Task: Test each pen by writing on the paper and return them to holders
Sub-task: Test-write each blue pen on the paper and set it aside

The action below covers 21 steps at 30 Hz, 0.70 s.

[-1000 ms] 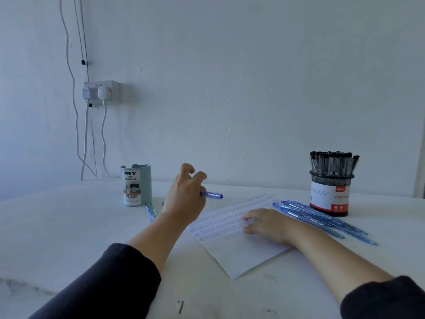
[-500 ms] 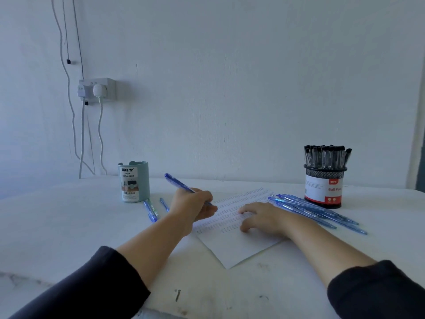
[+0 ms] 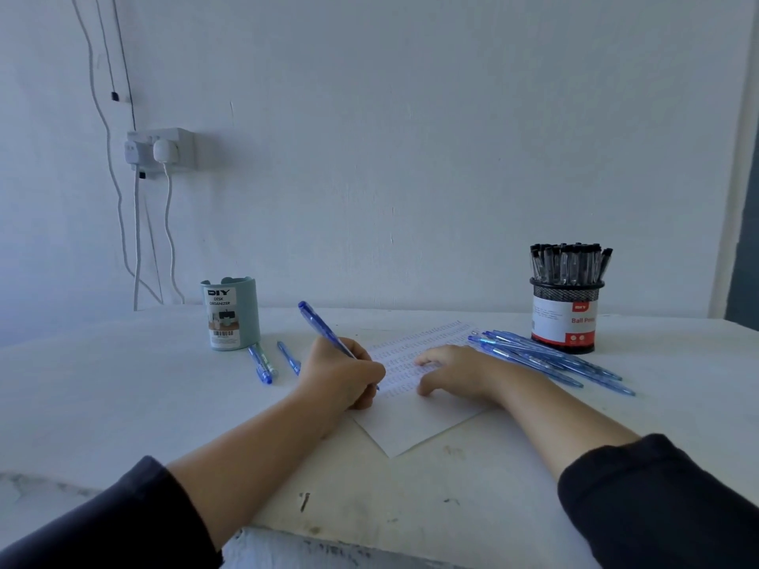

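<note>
My left hand [image 3: 343, 373]: fingers curled round a blue pen [image 3: 324, 328], tip on the paper [image 3: 415, 420]. My right hand [image 3: 456, 373]: flat, fingers spread, pressing the paper on the tabletop [image 3: 102, 396]. Loose pens [image 3: 550, 357] beside the mesh holder [image 3: 564, 318]; teal holder [image 3: 230, 314] at left.

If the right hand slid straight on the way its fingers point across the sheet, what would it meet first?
Most likely the left hand, which holds a blue pen with its tip on the paper. The right hand lies flat, fingers aimed left, with only bare paper between them. Depth is uncertain.
</note>
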### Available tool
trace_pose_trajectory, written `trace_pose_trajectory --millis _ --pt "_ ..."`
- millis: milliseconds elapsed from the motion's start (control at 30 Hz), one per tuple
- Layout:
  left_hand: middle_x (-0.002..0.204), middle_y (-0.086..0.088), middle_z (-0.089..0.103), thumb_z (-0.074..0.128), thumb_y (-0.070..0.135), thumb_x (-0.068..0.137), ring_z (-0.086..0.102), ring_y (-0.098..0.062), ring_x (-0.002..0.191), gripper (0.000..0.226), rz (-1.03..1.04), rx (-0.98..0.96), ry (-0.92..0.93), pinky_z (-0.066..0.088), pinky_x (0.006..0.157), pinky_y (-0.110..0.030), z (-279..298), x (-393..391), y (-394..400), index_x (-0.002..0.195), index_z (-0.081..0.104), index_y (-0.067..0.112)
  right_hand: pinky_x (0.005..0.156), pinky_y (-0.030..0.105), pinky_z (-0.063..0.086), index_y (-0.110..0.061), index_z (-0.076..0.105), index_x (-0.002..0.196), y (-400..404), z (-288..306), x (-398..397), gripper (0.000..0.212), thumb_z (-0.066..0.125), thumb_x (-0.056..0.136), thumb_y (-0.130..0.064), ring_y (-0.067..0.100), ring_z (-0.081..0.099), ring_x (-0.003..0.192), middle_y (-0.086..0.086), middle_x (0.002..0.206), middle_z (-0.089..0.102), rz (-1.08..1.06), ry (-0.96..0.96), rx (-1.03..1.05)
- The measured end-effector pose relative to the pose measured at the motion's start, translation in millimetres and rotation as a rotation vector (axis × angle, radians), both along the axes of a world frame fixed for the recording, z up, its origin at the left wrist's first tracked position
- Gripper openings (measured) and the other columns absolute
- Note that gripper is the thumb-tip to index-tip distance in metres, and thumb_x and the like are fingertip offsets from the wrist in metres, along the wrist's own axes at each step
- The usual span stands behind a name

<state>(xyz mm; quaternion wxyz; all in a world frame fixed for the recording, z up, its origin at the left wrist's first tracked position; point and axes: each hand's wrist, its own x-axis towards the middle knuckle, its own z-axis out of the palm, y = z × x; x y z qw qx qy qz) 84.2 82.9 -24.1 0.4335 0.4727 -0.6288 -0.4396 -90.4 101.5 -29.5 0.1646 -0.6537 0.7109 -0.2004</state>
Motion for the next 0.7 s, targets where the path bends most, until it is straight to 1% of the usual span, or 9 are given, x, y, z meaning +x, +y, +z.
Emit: trace_pose_trajectory --millis 67,167,233,267,333,367,500,600,700 --pt "0.053 -0.012 0.056 0.062 -0.007 0.074 0.049 -0.015 0.036 0.01 0.017 -0.015 -0.02 0.049 0.045 -0.022 -0.5 -1.0 0.1 0.073 0.058 0.001 0.108 0.042 0.034 -0.012 0.056 0.125 -0.1 -0.2 -0.2 0.048 0.061 0.081 -0.031 0.023 0.045 0.126 0.005 0.136 0.052 -0.001 -0.003 0.0" --pt "0.052 -0.013 0.056 0.062 -0.008 0.073 0.049 -0.014 0.035 0.01 0.025 -0.028 -0.031 0.049 0.045 -0.022 -1.3 -1.8 0.9 0.071 0.058 0.001 0.108 0.041 0.034 -0.018 0.056 0.126 -1.2 -1.3 -1.1 0.047 0.062 0.081 -0.033 0.021 0.043 0.126 0.002 0.137 0.051 0.005 -0.001 0.002" --pt "0.053 -0.013 0.057 0.062 -0.008 0.072 0.05 -0.014 0.036 0.009 0.023 -0.033 -0.04 0.05 0.046 -0.022 -1.4 -1.9 1.5 0.072 0.059 0.001 0.109 0.04 0.033 -0.024 0.054 0.129 -1.0 -1.6 -1.1 0.051 0.062 0.08 -0.035 0.02 0.04 0.129 -0.001 0.14 0.047 0.004 -0.009 0.003" --pt "0.054 -0.013 0.058 0.062 -0.008 0.072 0.051 -0.014 0.037 0.009 0.021 -0.036 -0.044 0.051 0.047 -0.023 -1.5 -1.9 1.7 0.072 0.06 0.0 0.109 0.041 0.033 -0.024 0.054 0.129 -1.5 -1.5 -1.3 0.051 0.062 0.08 -0.035 0.02 0.04 0.13 -0.001 0.14 0.047 0.003 -0.011 0.003" --pt "0.056 -0.014 0.059 0.063 -0.007 0.072 0.052 -0.015 0.038 0.008 0.019 -0.039 -0.054 0.052 0.049 -0.024 -1.7 -1.8 1.9 0.073 0.06 0.0 0.108 0.042 0.033 -0.016 0.056 0.126 -2.6 -1.6 -1.8 0.048 0.062 0.081 -0.032 0.022 0.042 0.127 0.004 0.137 0.05 0.008 -0.011 -0.001" --pt "0.056 -0.014 0.059 0.063 -0.007 0.072 0.052 -0.015 0.038 0.007 0.02 -0.04 -0.062 0.052 0.049 -0.024 -1.5 -1.9 1.7 0.073 0.061 0.0 0.108 0.043 0.034 -0.015 0.056 0.125 -2.5 -1.6 -1.8 0.047 0.062 0.081 -0.031 0.022 0.043 0.126 0.006 0.136 0.052 0.009 -0.01 -0.001" --pt "0.055 -0.014 0.059 0.063 -0.007 0.071 0.052 -0.015 0.038 0.007 0.024 -0.046 -0.078 0.052 0.048 -0.023 -2.3 -1.9 0.7 0.072 0.061 0.0 0.108 0.042 0.033 -0.018 0.056 0.127 -2.8 -2.7 -2.4 0.048 0.062 0.081 -0.032 0.021 0.042 0.127 0.003 0.137 0.05 0.014 -0.014 0.001" --pt "0.053 -0.012 0.059 0.063 -0.006 0.07 0.052 -0.016 0.038 0.007 0.032 -0.052 -0.1 0.052 0.05 -0.023 -2.7 -2.9 0.3 0.071 0.061 0.0 0.109 0.04 0.033 -0.025 0.053 0.129 -4.7 -3.5 -3.0 0.05 0.062 0.08 -0.035 0.019 0.04 0.129 -0.001 0.138 0.048 0.006 -0.011 0.0" --pt "0.052 -0.012 0.059 0.062 -0.005 0.069 0.052 -0.017 0.04 0.007 0.045 -0.055 -0.127 0.052 0.053 -0.024 -2.3 -4.0 0.0 0.07 0.061 0.002 0.108 0.04 0.033 -0.025 0.056 0.125 -5.8 -4.0 -3.2 0.048 0.063 0.079 -0.035 0.02 0.042 0.127 0.001 0.136 0.05 -0.003 -0.011 -0.001"
